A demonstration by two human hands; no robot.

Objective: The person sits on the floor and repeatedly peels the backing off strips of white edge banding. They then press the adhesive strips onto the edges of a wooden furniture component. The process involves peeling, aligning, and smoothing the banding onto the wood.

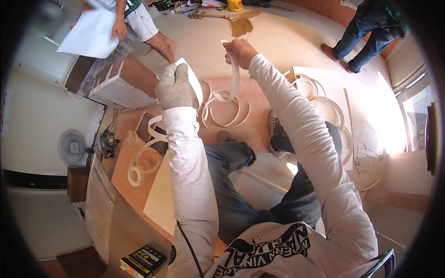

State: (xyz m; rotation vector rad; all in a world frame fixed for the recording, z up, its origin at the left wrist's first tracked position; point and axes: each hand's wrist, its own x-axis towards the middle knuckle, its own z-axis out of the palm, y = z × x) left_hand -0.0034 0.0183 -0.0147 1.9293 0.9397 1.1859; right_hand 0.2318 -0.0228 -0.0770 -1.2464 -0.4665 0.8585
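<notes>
My left hand point(174, 87), in a grey knit glove, is closed on a white strip of edge banding point(194, 83) held up in front of me. My bare right hand point(238, 51) pinches the far end of the same strip point(235, 76), which hangs down in a curve between both hands. Below them more white banding lies in loose coils point(227, 109) on the wooden floor. My legs in jeans and my shoes point(276, 132) are under the strip.
More banding coils point(139, 167) lie on a board at the left, others point(324, 102) on a white panel at the right. A small fan point(72, 148), a black and yellow box point(143, 262), a broom point(241, 23). Two other people stand at the top left point(134, 23) and top right point(366, 32).
</notes>
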